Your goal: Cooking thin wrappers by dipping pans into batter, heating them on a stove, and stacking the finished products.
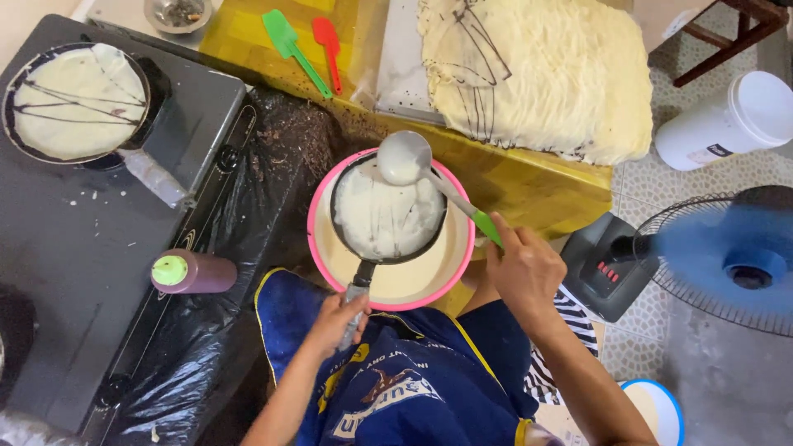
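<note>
My left hand [337, 322] grips the handle of a small black pan [388, 216] coated with pale batter, held over a pink-rimmed bowl [318, 202] of batter. My right hand [522, 272] holds the green handle of a metal ladle [403, 157], whose cup sits at the pan's far rim. A dark blue apron [413, 372] covers my lap below the bowl.
A second pan with a striped crepe [74, 103] sits on a grey stove at the left, a brown squeeze bottle [192, 272] beside it. A stack of crepes [537, 74] lies on the yellow table, with green and red spatulas [310, 49]. A blue fan [727, 256] and white bucket [731, 120] stand at right.
</note>
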